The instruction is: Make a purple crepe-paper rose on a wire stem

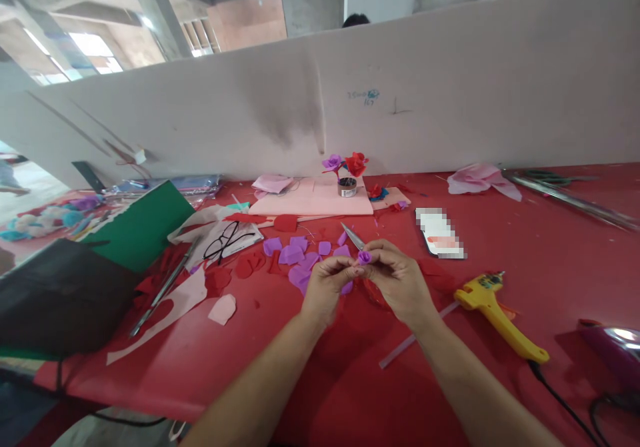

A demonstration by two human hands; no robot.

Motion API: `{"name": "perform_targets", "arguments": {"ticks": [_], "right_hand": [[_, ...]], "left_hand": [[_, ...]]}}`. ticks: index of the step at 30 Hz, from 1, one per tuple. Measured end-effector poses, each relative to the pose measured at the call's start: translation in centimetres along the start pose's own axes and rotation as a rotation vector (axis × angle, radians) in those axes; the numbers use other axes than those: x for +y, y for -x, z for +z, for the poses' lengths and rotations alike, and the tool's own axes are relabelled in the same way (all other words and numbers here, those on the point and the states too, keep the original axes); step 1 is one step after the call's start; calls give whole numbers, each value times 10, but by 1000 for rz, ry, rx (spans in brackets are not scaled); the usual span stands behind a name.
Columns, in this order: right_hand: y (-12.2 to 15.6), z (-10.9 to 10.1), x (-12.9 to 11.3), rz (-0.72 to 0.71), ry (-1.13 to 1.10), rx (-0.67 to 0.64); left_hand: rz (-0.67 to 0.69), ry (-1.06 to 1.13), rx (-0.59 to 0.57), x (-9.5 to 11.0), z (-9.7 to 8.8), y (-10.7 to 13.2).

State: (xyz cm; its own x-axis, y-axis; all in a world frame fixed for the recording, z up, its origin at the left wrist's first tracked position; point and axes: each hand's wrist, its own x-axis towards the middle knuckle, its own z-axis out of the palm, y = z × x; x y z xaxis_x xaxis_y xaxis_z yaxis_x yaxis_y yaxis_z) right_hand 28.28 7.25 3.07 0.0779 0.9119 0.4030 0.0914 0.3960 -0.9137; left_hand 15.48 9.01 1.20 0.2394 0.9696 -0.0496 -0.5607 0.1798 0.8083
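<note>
Between my two hands is a small purple paper rosebud, rolled tight. My right hand pinches it from the right. The fingertips of my left hand are pressed together at its lower left side, closed on its base. Just past my right fingers a pointed metal blade sticks out; whether it lies on the table or is held, I cannot tell. Loose purple petals lie beyond my left hand, and red petals are scattered further left.
A yellow glue gun with a cord and a phone lie to the right. Finished paper flowers stand in a tape roll on pink sheets. Glasses and a green board are left. A white partition closes the back.
</note>
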Motion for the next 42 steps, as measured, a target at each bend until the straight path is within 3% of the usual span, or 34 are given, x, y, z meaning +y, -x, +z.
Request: {"name": "perform_targets", "arguments": {"ticks": [8, 17, 26, 33, 42], "right_hand": [[-3, 2, -9, 11, -43, -27], [-1, -1, 5, 30, -35, 2], [-2, -2, 2, 207, -193, -74], [-2, -1, 3, 227, -329, -39], [-3, -1, 6, 388, -332, -25]], "left_hand": [[-13, 29, 12, 1, 0, -1], [-6, -7, -32, -3, 0, -1], [10, 8, -30, -2, 1, -1], [-57, -48, -70, -1, 3, 3], [-49, -33, -40, 0, 2, 1]]}}
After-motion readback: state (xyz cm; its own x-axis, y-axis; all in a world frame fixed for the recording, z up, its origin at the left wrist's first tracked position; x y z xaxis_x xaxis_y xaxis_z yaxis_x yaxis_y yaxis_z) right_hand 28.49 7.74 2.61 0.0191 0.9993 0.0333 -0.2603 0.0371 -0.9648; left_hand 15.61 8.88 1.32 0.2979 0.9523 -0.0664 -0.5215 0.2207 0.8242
